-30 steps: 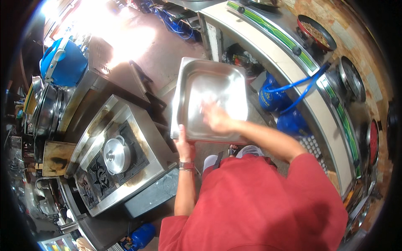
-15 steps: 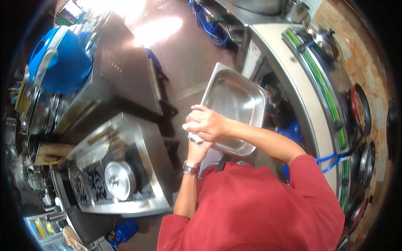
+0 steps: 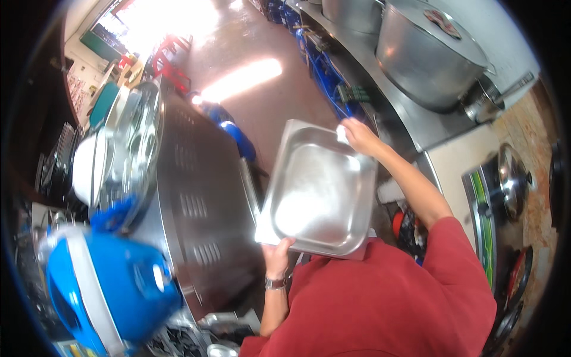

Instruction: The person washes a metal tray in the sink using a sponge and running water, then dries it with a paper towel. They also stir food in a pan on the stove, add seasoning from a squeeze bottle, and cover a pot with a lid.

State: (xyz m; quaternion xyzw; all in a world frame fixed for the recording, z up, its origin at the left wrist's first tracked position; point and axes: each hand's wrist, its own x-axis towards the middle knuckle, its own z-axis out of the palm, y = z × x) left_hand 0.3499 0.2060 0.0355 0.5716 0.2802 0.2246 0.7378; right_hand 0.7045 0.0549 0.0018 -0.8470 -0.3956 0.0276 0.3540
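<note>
A deep rectangular steel tray (image 3: 315, 190) is held up in front of me, tilted, its shiny inside facing the camera. My left hand (image 3: 278, 253) grips its near lower rim from below. My right hand (image 3: 357, 135) is at the tray's far top corner, fingers closed on a small white cloth (image 3: 342, 134) pressed to the rim. A watch sits on my left wrist. My red shirt fills the lower right.
A large steel cabinet (image 3: 196, 196) stands at my left with a blue container (image 3: 113, 291) and stacked bowls (image 3: 113, 160). A big steel pot (image 3: 428, 53) sits on the counter at the right, with lidded pots (image 3: 511, 178) nearer. Sunlit floor (image 3: 250, 77) lies ahead.
My view has swung left and up. My right hand with the cloth has moved from the tray's middle to its far top corner. The left hand keeps its hold on the near rim.
</note>
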